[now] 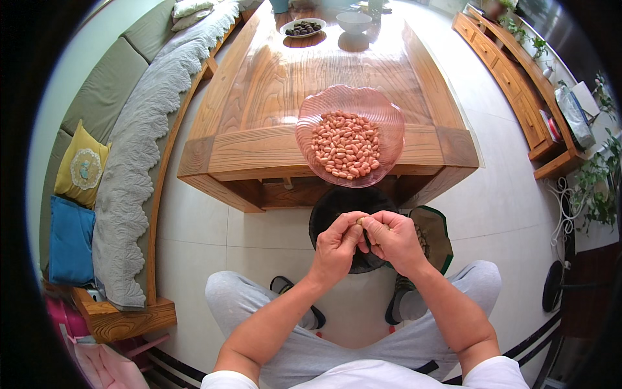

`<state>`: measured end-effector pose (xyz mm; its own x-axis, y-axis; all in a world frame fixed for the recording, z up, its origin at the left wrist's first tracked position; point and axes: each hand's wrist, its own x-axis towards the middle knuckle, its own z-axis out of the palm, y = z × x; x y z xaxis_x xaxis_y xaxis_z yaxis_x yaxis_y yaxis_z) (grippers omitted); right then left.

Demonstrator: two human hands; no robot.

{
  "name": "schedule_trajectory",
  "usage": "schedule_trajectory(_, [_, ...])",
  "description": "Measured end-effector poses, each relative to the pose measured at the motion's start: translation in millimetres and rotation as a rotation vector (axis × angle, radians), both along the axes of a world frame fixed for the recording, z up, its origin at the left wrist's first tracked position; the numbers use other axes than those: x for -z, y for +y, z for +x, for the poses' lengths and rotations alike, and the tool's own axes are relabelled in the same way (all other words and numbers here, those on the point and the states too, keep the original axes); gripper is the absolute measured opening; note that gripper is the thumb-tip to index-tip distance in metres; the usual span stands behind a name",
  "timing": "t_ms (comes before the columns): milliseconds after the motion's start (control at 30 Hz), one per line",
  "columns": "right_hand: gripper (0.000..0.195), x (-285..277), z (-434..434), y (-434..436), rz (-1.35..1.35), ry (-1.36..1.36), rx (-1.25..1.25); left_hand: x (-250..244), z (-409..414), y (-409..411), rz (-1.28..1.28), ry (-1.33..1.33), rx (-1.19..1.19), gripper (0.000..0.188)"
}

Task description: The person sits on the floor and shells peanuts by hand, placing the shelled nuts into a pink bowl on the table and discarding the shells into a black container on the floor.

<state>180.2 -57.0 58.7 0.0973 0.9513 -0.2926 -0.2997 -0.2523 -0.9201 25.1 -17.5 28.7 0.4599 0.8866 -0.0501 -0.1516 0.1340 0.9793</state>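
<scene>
My left hand (341, 238) and my right hand (392, 238) meet over a black-lined bin (324, 206), their fingertips closed on a small pale peanut pod (360, 221). More pale pods seem tucked against the fingers of my right hand. Beyond the hands, a pink ribbed bowl with a wavy rim (388, 109) stands at the near edge of the wooden table, holding many shelled pink-skinned peanuts (346, 146). Partly behind my right hand is a green-edged bag (440, 238) with unshelled peanuts (422, 240) inside.
On the wooden table (257, 150), a white dish (318, 23) of dark round items and a white bowl (354, 22) stand farther back. A cushioned bench (131, 146) runs along the left. At the right are a wooden cabinet (510, 80) and plants (600, 187).
</scene>
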Motion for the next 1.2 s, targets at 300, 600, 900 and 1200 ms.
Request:
schedule_trajectory(300, [0.023, 15.1, -12.7, -4.0, 0.083, -0.165, 0.134, 6.6, 5.0, -2.5, -0.104, -0.110, -0.002, 0.020])
schedule_trajectory(600, [0.020, 14.2, -19.3, 0.5, 0.028, -0.158, 0.161, 7.2, 5.0, 3.2, -0.233, -0.137, 0.017, 0.021])
schedule_trajectory(900, [0.017, 19.6, -19.8, 3.1, -0.022, -0.028, 0.214, 26.8, -2.2, 8.6, -0.531, -0.325, -0.017, 0.021])
schedule_trajectory(1200, [0.019, 42.0, -7.6, 7.5, 0.313, -0.743, 0.175, 20.2, -10.3, 22.4, -0.523, -0.252, -0.098, 0.023])
